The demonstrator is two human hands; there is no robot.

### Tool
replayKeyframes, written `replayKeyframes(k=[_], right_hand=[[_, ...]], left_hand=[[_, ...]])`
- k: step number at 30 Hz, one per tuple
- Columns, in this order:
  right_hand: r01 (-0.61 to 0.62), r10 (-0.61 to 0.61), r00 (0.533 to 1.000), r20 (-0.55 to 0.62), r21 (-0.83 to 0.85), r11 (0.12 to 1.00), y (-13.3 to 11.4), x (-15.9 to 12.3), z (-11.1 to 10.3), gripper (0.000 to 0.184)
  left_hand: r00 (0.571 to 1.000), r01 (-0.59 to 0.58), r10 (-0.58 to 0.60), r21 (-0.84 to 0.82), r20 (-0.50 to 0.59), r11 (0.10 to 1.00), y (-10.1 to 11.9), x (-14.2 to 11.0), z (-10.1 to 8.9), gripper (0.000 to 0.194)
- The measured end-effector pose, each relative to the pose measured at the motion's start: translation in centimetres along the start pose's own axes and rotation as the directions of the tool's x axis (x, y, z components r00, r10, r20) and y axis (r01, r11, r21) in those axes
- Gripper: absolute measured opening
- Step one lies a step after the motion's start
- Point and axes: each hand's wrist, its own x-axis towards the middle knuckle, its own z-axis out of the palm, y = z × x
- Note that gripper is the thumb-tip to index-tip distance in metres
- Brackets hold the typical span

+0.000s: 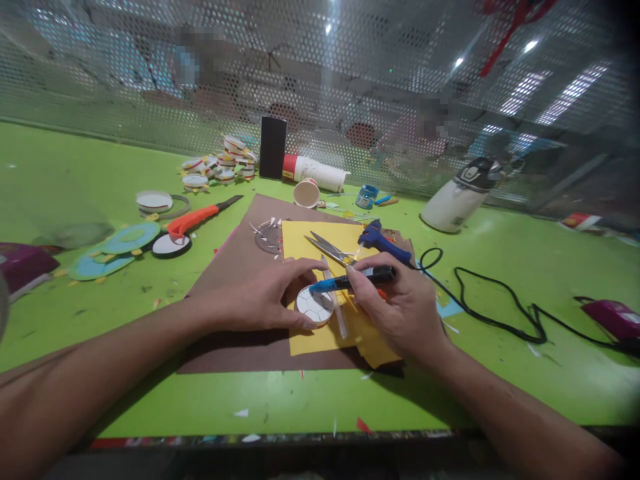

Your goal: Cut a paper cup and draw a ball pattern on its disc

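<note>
My left hand [280,293] grips a small white disc [314,308] by its edge, thumb in front and fingers behind. Dark lines on the disc form a football pattern. In my right hand [395,307] is a marker pen [370,275] with a black barrel and blue front end, its tip at the disc's upper part. Beneath both hands lie yellow paper [303,343] and a brown sheet [225,353]. Just beyond my hands rest open scissors [330,248], a clear glue stick [342,320] and a blue glue gun [385,243].
Orange-handled cutter [193,220], black-rimmed disc [171,245] and blue paper rings [115,247] lie left. Behind are piled small discs [225,163], a phone [273,148], paper cups [320,173] and a blue jar [367,197]. Rightward stand a white bottle [457,200] and trailing black cord [500,327].
</note>
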Motion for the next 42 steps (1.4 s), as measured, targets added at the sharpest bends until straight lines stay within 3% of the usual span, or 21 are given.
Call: replayKeyframes(k=[8, 11, 18, 27, 42], right_hand=[[0.080, -0.081, 0.997, -0.013, -0.054, 0.995, -0.15, 0.26, 0.00, 0.011], [0.056, -0.058, 0.998, -0.034, -0.052, 0.997, -0.14, 0.02, 0.15, 0.012], [0.023, -0.009, 0.977, -0.215, 0.064, 0.998, 0.31, -0.50, 0.31, 0.012], [-0.019, 0.026, 0.996, -0.084, 0.087, 0.996, 0.37, -0.44, 0.44, 0.015], [0.003, -0.001, 0.998, -0.056, 0.042, 0.999, -0.16, -0.50, 0.27, 0.011]], left_hand=[[1.000, 0.001, -0.001, -0.013, -0.001, 1.000, -0.17, -0.05, 0.03, 0.075], [1.000, 0.006, -0.005, -0.032, 0.016, 0.999, -0.19, 0.01, 0.05, 0.075], [1.000, 0.022, -0.022, 0.004, 0.003, 1.000, 0.02, -0.11, -0.09, 0.075], [1.000, -0.004, 0.004, -0.015, 0.010, 1.000, -0.31, -0.03, 0.02, 0.076], [1.000, -0.007, 0.007, 0.026, -0.020, 1.000, -0.01, -0.05, -0.09, 0.076]])
